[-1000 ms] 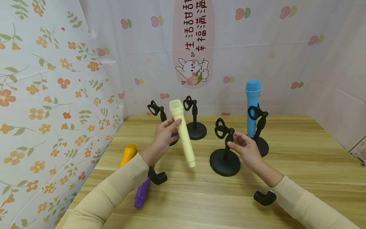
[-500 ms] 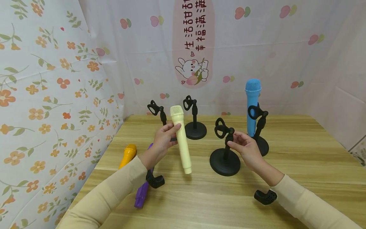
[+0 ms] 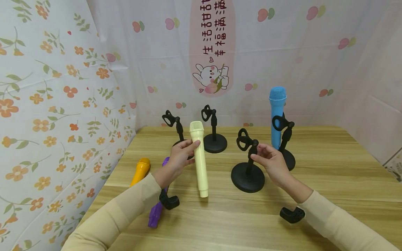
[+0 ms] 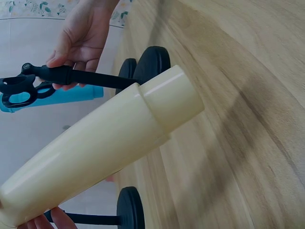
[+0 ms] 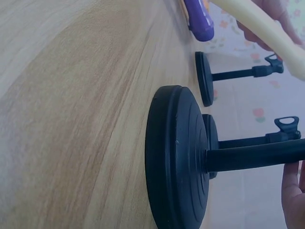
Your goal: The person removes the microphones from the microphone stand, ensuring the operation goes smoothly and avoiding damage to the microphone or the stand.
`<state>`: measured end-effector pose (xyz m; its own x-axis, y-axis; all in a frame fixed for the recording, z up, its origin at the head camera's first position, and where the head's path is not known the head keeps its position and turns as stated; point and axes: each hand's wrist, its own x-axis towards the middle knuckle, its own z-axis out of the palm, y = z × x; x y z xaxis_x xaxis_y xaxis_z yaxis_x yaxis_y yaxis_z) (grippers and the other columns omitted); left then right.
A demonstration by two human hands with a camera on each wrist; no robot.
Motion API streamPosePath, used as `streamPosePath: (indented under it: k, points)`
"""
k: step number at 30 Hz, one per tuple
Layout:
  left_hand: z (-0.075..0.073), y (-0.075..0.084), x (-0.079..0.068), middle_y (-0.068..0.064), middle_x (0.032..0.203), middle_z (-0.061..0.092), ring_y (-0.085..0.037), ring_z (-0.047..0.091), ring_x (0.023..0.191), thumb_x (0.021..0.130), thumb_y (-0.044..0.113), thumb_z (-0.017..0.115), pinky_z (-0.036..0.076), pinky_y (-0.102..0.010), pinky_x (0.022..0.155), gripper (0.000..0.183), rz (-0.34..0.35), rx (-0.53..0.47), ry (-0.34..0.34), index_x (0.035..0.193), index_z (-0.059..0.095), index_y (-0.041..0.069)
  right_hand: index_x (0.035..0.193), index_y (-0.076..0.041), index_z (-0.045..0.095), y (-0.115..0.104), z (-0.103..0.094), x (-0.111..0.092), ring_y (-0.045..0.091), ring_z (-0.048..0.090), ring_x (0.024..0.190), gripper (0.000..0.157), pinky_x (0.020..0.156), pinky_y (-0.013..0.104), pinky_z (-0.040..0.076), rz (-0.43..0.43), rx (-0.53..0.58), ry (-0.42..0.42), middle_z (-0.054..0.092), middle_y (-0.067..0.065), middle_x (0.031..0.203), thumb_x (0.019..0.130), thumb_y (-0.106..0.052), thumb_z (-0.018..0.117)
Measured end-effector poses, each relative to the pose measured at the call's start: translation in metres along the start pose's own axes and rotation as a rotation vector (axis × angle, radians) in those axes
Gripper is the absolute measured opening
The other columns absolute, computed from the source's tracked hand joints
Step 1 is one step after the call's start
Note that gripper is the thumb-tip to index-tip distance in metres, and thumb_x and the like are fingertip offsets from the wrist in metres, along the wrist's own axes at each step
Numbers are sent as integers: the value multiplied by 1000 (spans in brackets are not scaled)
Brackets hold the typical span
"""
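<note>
My left hand grips a cream microphone just below its mesh head, thumb across the front. The microphone is held head up, nearly upright, its tail end toward me. In the left wrist view the microphone's smooth body fills the middle. My right hand pinches the upper pole of a black tabletop microphone stand, which has a round base and a ring-shaped clip at the top. The clip holds no microphone. In the right wrist view the stand's base is flat on the table.
A blue microphone stands upright at another black stand on the right. Two more stands, a left one and a middle one, are at the back. An orange microphone and a purple microphone lie at left, partly behind my sleeve.
The cream microphone has come down and toward me in my left hand and turned more upright. My right hand and its stand have hardly moved.
</note>
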<state>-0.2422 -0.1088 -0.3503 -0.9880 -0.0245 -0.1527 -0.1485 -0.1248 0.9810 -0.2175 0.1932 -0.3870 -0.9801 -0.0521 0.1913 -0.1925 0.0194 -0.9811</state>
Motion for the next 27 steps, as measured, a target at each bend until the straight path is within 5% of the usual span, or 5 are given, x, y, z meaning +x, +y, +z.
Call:
streamPosePath:
  k: [27]
  points:
    - [-13,-29,-6,-8,97,67,-19,65,79,84,33,78,58,-37,68,44,-84,185,10,114,67,2,119,-18,56,-20,4,37,11,46,110,29,88,16,47,-3,28,66,50,-2,116,93,-16,68]
